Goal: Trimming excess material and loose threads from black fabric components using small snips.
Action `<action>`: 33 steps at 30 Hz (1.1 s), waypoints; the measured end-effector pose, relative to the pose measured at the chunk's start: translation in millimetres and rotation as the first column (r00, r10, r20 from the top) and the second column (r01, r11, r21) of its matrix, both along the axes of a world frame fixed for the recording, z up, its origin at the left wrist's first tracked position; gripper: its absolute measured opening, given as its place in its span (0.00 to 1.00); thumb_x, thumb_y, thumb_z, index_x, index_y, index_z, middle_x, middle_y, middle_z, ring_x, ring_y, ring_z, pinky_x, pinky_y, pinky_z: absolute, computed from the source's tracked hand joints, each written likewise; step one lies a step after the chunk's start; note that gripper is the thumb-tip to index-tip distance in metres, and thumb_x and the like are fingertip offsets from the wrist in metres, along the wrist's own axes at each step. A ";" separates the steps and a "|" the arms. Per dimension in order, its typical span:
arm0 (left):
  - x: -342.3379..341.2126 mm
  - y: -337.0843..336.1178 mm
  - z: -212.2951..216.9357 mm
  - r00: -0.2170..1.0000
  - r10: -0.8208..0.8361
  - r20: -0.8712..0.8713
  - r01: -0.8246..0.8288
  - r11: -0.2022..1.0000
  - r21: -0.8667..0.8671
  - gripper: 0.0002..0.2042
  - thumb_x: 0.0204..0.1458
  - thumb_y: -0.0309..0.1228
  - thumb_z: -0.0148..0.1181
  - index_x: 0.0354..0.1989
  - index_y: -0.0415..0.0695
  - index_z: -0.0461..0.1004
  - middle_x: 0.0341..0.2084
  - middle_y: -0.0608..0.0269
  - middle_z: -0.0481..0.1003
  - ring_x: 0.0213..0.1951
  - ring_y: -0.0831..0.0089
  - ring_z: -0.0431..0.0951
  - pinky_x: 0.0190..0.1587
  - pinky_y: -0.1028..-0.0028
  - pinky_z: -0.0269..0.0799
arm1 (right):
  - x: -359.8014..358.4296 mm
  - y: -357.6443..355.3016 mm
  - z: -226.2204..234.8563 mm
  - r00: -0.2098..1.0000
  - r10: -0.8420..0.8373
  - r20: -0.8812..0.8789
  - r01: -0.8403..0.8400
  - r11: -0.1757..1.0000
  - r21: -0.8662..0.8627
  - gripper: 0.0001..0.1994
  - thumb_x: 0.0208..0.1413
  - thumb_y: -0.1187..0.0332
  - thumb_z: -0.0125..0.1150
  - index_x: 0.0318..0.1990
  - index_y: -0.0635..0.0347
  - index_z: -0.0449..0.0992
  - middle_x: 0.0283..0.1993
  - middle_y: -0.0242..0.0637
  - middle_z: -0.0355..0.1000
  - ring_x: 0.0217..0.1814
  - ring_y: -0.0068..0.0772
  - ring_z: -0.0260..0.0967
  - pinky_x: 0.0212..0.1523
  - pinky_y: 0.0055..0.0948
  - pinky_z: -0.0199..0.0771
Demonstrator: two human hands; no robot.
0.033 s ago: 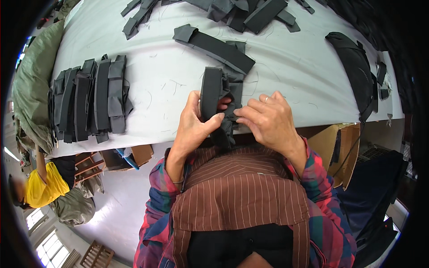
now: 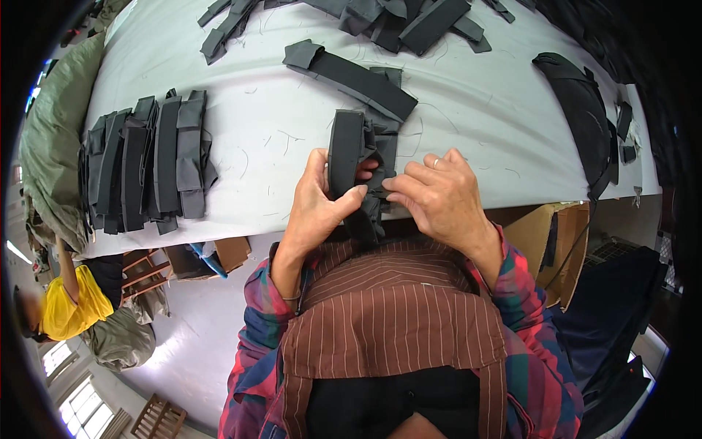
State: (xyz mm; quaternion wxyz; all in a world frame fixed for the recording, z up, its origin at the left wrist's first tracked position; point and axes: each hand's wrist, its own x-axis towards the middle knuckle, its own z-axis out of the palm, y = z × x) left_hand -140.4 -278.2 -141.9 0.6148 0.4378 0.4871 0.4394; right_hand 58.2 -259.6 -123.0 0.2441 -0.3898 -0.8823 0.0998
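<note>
My left hand (image 2: 319,197) is wrapped round a folded black fabric strip (image 2: 345,150), thumb in front and fingertips showing through its open fold. The strip stands on its long side at the table's near edge, its inner layers crumpled. From the right, my right hand (image 2: 442,194) pinches with thumb and forefinger at the strip's inner edge; the exact bit between the fingertips is partly hidden. A ring is on one of its fingers. Just beyond lies another black fabric strip (image 2: 358,80), slanting across a further black piece (image 2: 387,121).
A row of black strips (image 2: 168,157) lies on the white-covered table (image 2: 248,183) at left, with more strips (image 2: 431,25) at the far side. A black curved fabric piece (image 2: 574,110) lies at right. Below are a cardboard box (image 2: 537,241) and, far left, a person in yellow (image 2: 77,304).
</note>
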 end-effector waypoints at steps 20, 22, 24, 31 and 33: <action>-7.1 -1.9 2.9 0.994 -0.036 0.099 0.042 0.997 -0.058 0.19 0.45 0.17 0.52 0.48 0.34 0.59 0.47 0.47 0.71 0.49 0.71 0.72 0.53 0.73 0.67 | 8.8 -6.6 -5.1 0.981 -0.131 -0.141 0.086 0.954 -0.289 0.03 0.45 0.71 0.64 0.29 0.55 0.77 0.24 0.30 0.72 0.25 0.32 0.65 0.31 0.30 0.55; -7.4 -1.9 2.5 0.994 -0.035 0.103 0.042 0.997 -0.067 0.19 0.45 0.17 0.52 0.48 0.34 0.59 0.48 0.47 0.71 0.49 0.71 0.72 0.53 0.73 0.67 | 6.9 -6.8 -7.8 0.974 -0.149 -0.168 0.091 0.946 -0.310 0.03 0.46 0.70 0.63 0.29 0.55 0.77 0.24 0.31 0.72 0.25 0.33 0.66 0.31 0.30 0.55; -7.5 -2.0 2.9 0.994 -0.034 0.108 0.042 0.996 -0.075 0.20 0.45 0.17 0.52 0.48 0.34 0.59 0.48 0.47 0.71 0.49 0.70 0.72 0.53 0.74 0.68 | 5.4 -7.1 -9.2 0.974 -0.151 -0.168 0.091 0.942 -0.324 0.03 0.47 0.70 0.63 0.29 0.55 0.77 0.24 0.31 0.73 0.25 0.33 0.66 0.30 0.30 0.55; -9.2 -2.0 3.6 0.990 -0.046 0.135 0.056 0.996 -0.072 0.20 0.45 0.17 0.52 0.49 0.33 0.58 0.48 0.46 0.70 0.50 0.69 0.72 0.54 0.72 0.68 | 0.5 -6.3 -10.6 0.970 -0.195 -0.142 0.131 0.919 -0.372 0.05 0.48 0.66 0.63 0.27 0.54 0.74 0.22 0.30 0.71 0.25 0.33 0.67 0.28 0.32 0.56; -9.5 -1.1 4.6 0.990 -0.048 0.133 0.059 0.995 -0.080 0.20 0.46 0.17 0.52 0.49 0.33 0.58 0.48 0.46 0.70 0.50 0.68 0.72 0.54 0.71 0.68 | -4.4 -6.3 -7.5 0.965 -0.186 -0.183 0.116 0.934 -0.339 0.05 0.48 0.66 0.62 0.27 0.55 0.74 0.23 0.30 0.71 0.26 0.34 0.67 0.28 0.33 0.57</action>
